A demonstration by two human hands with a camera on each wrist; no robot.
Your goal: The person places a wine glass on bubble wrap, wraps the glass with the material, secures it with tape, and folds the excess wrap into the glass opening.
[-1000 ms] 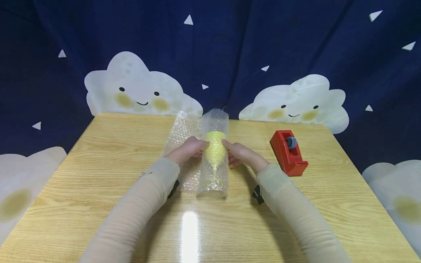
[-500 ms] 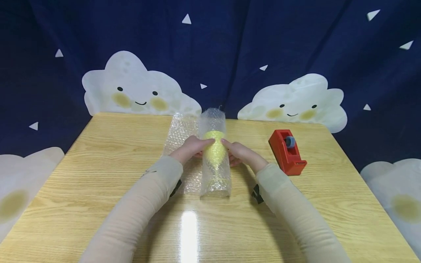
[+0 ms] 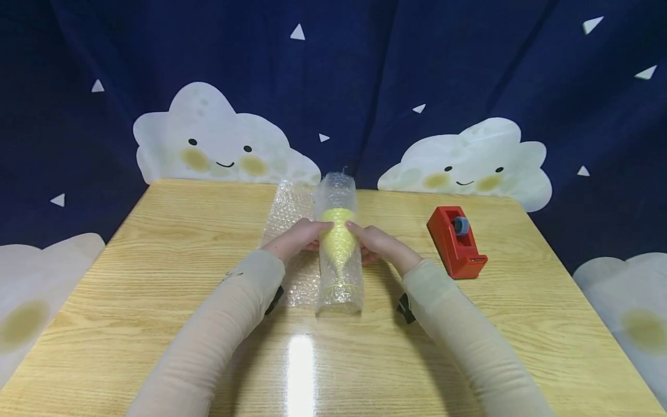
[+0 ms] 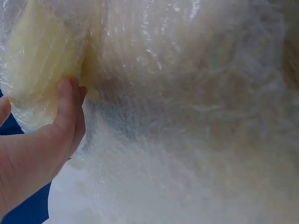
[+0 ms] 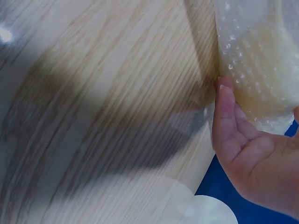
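A yellow goblet (image 3: 339, 237) lies rolled in clear bubble wrap (image 3: 336, 194), its stem and foot pointing toward the near side of the table. My left hand (image 3: 298, 236) holds the roll from the left, thumb on top and fingers down its side. From the right, my right hand (image 3: 383, 243) grips it the same way, with the two thumbs close together over the yellow bowl. A flat, unrolled stretch of the bubble wrap (image 4: 154, 158) spreads out to the left of the roll. In the right wrist view, fingertips (image 5: 225, 91) press against the wrapped side near the tabletop.
On the right of the wooden table (image 3: 156, 260) stands a red tape dispenser (image 3: 457, 243) with a blue-cored roll of tape (image 3: 461, 226). Behind the far edge hangs a dark blue curtain (image 3: 344, 69) printed with clouds and triangles.
The roll has turned a little, its near end shifting right and its far end left. My right thumb has moved slightly left over it. The tape dispenser stays put.
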